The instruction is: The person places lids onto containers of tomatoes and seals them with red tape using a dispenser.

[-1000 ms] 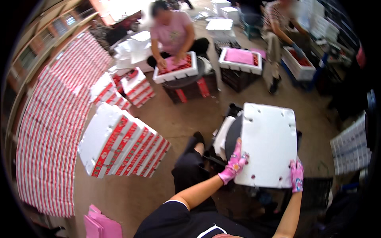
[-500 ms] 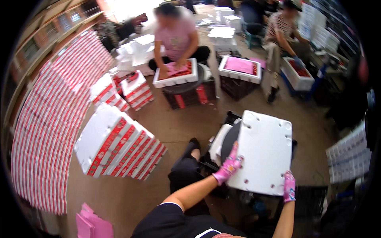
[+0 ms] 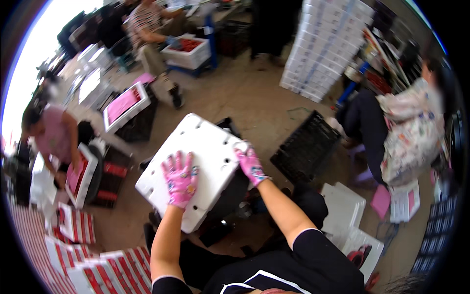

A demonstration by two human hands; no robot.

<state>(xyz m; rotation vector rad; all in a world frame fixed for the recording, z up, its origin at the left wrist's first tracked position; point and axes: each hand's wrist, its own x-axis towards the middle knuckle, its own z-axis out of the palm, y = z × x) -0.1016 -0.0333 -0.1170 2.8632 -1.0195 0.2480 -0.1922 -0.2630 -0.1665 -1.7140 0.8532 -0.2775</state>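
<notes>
Brown floor [image 3: 245, 98], unevenly toned; strong white glare [image 3: 34, 63] at upper left; 1 purple stool [image 3: 364, 175] at right.

This looks like a packing workshop or shed, with a bare brown floor [image 3: 267, 100] and strong daylight along the left edge. Co-workers in a pink top [image 3: 58, 130] and a striped shirt [image 3: 147, 23] work at low stations, over open white foam boxes [image 3: 192, 61] of small red goods. A pink sheet [image 3: 121, 105] covers most of another. Stacked white cartons [image 3: 318, 54], red-and-white boxes [image 3: 112, 272], a black plastic crate [image 3: 306, 147] and a broad white foam panel [image 3: 208, 142] fit packing work.
</notes>
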